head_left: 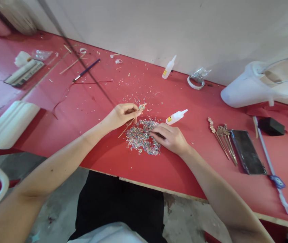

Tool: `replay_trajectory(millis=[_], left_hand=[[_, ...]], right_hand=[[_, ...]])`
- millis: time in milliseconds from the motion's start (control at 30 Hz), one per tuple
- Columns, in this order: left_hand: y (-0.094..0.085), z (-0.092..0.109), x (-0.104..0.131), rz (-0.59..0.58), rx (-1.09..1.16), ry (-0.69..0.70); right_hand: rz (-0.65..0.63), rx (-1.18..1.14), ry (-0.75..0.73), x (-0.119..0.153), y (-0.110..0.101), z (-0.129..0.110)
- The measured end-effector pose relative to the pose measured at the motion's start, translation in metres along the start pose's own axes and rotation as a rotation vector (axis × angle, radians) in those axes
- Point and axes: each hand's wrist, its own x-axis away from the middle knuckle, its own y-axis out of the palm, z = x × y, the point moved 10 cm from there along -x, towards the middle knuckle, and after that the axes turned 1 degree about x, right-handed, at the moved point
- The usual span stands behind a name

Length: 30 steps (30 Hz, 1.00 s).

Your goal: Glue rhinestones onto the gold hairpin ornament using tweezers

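My left hand [122, 115] is closed around a thin gold hair stick [126, 128], pinching it close to its decorated top. That top is crusted with small pale and coloured bits and sticks out past my thumb. The plain shaft slants down to the left. My right hand [172, 137] reaches into a loose pile of sparkling multicoloured rhinestones [140, 139], fingers pinched together at its right side. Whatever lies between those fingertips is too small to make out. Just beyond my right hand, a white glue bottle [175, 117] with a yellow label lies on its side.
Several finished-looking hair sticks [226, 141] lie right, beside a phone [247, 152] and a blue-ended strip [277, 182]. Along the wall are another glue bottle [168, 68], a tape roll [196, 82] and a white jug [247, 84]. Left are a brush [86, 70] and a white lamp head [9, 125].
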Motion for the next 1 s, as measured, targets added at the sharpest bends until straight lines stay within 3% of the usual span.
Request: replay_trajectory(millis=[233, 400, 600, 1000], left_hand=[[-0.001, 0.001, -0.001, 0.013, 0.002, -0.008], [0.0, 0.001, 0.0, 0.004, 0.011, 0.013], [-0.001, 0.002, 0.0, 0.01, 0.034, 0.013], [-0.002, 0.001, 0.0, 0.013, 0.069, 0.014]], right_hand=[[0.004, 0.064, -0.084, 0.001, 0.001, -0.009], [0.044, 0.061, -0.031, 0.0, -0.002, -0.004], [-0.05, -0.002, -0.067, 0.0, 0.003, -0.006], [-0.022, 0.02, -0.015, 0.001, 0.001, 0.002]])
